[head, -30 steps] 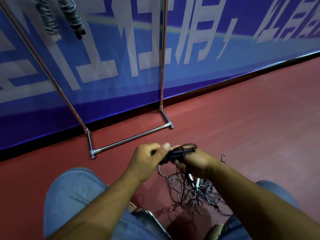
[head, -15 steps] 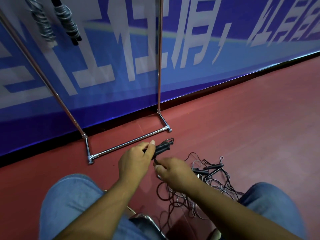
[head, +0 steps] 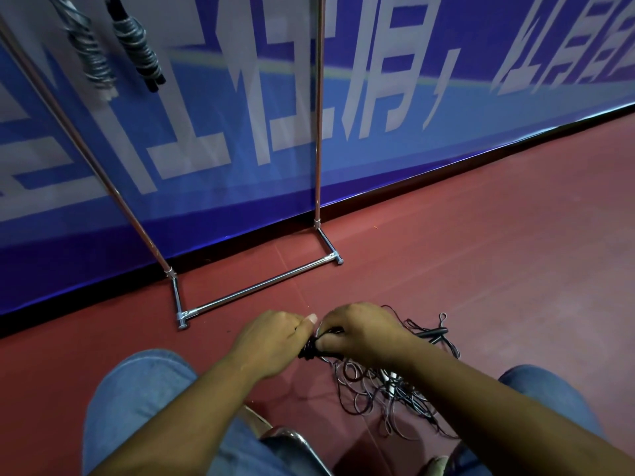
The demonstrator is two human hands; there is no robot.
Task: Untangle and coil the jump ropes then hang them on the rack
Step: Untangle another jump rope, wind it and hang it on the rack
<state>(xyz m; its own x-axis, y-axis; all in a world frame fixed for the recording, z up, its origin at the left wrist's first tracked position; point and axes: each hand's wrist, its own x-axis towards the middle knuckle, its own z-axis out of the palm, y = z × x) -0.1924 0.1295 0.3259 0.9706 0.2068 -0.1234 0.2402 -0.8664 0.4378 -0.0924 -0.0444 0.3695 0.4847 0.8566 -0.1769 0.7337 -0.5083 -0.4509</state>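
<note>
Ropes first: two coils hang on the rack [head: 318, 132] at the upper left, a grey coil [head: 91, 53] and a black coil [head: 137, 46] just beside it, apart from each other. One tangle [head: 378, 393] of thin dark cord lies on the red floor [head: 498, 269] between my two knees, under and behind my right forearm; I cannot count how many ropes are in it. One black handle [head: 431, 334] lies loose at the far edge of the tangle, right of my right hand [head: 360, 329], and something white shows in the middle of the loops, too hidden to name. The rack has two uprights and one chrome base bar on the floor, and stands against the blue banner [head: 446, 139]. Both my hands meet low in front of me, above the floor and nearer than the base bar. My left hand [head: 271, 338] lies back up, fingers curled under around the black bundle [head: 309, 350] of handle and cord, thumb stretched out toward the other hand. My right hand comes in from the right, knuckles up, fingers bent down and pinching the same bundle, so the two hands touch. Cord trails from the bundle down into the tangle. A chrome stool [head: 285, 438] edge shows between my thighs.
</note>
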